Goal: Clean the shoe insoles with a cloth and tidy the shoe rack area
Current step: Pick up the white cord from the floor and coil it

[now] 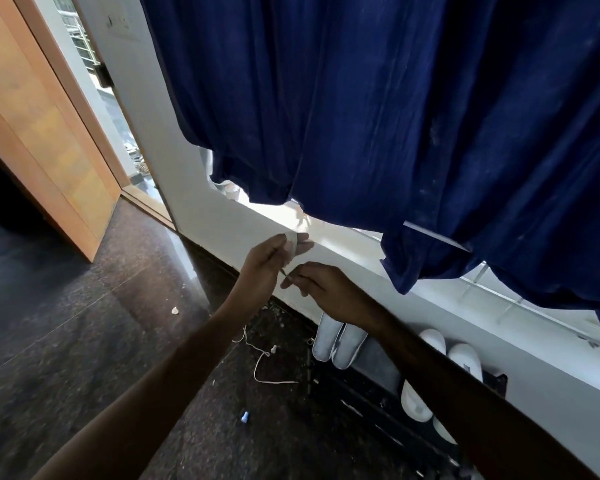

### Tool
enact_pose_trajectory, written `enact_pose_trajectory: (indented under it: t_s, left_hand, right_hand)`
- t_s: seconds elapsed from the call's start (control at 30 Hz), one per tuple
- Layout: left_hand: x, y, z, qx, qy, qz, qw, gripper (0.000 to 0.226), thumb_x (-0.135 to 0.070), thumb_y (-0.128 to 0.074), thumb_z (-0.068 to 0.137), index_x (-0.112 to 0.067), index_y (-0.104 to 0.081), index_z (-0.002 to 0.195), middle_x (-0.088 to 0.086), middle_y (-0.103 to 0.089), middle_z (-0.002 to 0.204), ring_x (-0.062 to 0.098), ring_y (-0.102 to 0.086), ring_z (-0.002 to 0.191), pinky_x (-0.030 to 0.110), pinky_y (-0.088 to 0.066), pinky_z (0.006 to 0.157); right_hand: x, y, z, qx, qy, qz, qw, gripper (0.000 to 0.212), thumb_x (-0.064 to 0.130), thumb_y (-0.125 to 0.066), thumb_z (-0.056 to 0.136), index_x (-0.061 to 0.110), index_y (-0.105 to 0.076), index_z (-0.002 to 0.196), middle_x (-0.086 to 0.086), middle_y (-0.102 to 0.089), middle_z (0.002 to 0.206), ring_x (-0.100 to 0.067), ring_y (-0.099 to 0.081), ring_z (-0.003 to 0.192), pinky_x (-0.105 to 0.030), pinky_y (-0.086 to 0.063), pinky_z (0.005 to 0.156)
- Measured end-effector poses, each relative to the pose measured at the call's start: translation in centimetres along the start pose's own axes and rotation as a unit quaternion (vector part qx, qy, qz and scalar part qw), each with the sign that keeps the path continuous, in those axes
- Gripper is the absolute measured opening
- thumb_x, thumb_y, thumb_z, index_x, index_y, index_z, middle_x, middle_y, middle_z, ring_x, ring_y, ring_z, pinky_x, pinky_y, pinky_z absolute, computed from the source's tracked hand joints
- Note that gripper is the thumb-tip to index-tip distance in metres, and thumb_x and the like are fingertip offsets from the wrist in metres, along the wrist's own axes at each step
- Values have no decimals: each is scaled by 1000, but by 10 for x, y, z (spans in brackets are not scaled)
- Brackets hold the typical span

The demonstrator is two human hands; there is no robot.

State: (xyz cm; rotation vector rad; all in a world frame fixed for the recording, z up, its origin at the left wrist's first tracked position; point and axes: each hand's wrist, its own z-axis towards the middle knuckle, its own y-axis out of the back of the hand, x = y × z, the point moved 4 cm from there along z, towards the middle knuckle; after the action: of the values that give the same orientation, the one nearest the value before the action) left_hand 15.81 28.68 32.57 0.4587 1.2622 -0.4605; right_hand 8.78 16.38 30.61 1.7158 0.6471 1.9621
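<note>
Both my hands are raised in front of the white window ledge (329, 245). My left hand (267, 261) grips a small pale wad, probably a cloth or tape (292, 244), between thumb and fingers. My right hand (321, 289) pinches a thin strand that runs up to that wad. Below my right forearm a black shoe rack (368, 400) stands against the wall. On it lie two grey-white insoles (338, 342) side by side and white slippers (416, 400).
A dark blue curtain (395, 116) hangs over the window down to the ledge. A white string (260, 365), a scrap of paper (175, 310) and a small blue object (244, 417) lie on the dark stone floor. An open wooden door (45, 133) stands at the left.
</note>
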Motion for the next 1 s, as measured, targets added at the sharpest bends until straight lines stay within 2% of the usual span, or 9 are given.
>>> enact_pose_trajectory:
  t_s: [0.1,0.27,0.4,0.57,0.63,0.7,0.77,0.9,1.0]
  left_hand:
    - [11,-1,-6,30,9,76,997,30,-27,-48,105,-11,-71,113,2,-75,105,20,-70,104,46,-52,97]
    - [10,-12,-12,73,50,38,995,43,-44,-46,101,-7,-69,100,16,-71,86,28,-70,79,48,-53,84]
    - [0,-20,-12,88,58,-22,994,38,-33,-42,104,-6,-66,90,13,-56,68,27,-54,67,40,-46,73]
    - [-11,-27,-7,86,77,-179,977,33,-21,-43,106,-8,-53,78,6,-36,63,21,-43,59,35,-44,66]
    - [-8,-28,-4,84,96,-210,969,32,-21,-43,106,-10,-50,77,4,-31,62,18,-39,57,34,-40,63]
    - [-2,-30,-1,86,114,-218,966,31,-21,-44,106,-11,-50,77,4,-28,62,18,-35,57,33,-39,62]
    - [4,-34,2,91,130,-218,963,32,-22,-45,106,-11,-51,76,4,-27,61,17,-32,56,32,-38,60]
    - [16,-47,7,93,149,-192,966,33,-23,-47,105,-7,-53,77,3,-27,58,17,-31,54,31,-38,59]
    - [28,-69,8,126,167,-172,963,35,-21,-49,105,-5,-57,76,0,-28,51,16,-29,50,32,-35,57]
  right_hand:
    - [6,27,0,-38,25,-15,999,19,9,-59,99,12,-77,104,0,-73,87,0,-63,76,-14,-45,72]
    - [17,63,5,-76,15,55,996,14,10,-68,95,17,-79,95,1,-76,84,-5,-67,73,-22,-55,70]
    - [17,74,9,-113,9,125,986,17,8,-66,97,20,-77,96,4,-75,81,-7,-65,72,-23,-55,71]
    - [-1,51,4,-175,-25,221,959,16,2,-69,93,16,-78,94,-3,-78,88,-19,-71,78,-37,-59,75]
    - [-7,40,-1,-191,-35,246,950,11,-1,-69,93,6,-76,97,-9,-77,87,-22,-73,77,-40,-62,76]
    - [-10,33,-6,-206,-46,254,944,10,0,-67,94,-2,-74,101,-13,-76,88,-23,-73,78,-38,-63,77]
    - [-14,30,-10,-211,-59,257,941,13,1,-64,96,-5,-74,104,-18,-76,92,-28,-73,82,-42,-62,80]
    - [-23,26,-27,-229,-109,277,927,20,2,-56,100,-3,-73,108,-22,-75,100,-33,-73,92,-43,-60,89]
    - [-36,26,-51,-279,-152,232,919,16,5,-61,98,1,-75,104,-18,-76,100,-29,-72,96,-46,-55,92]
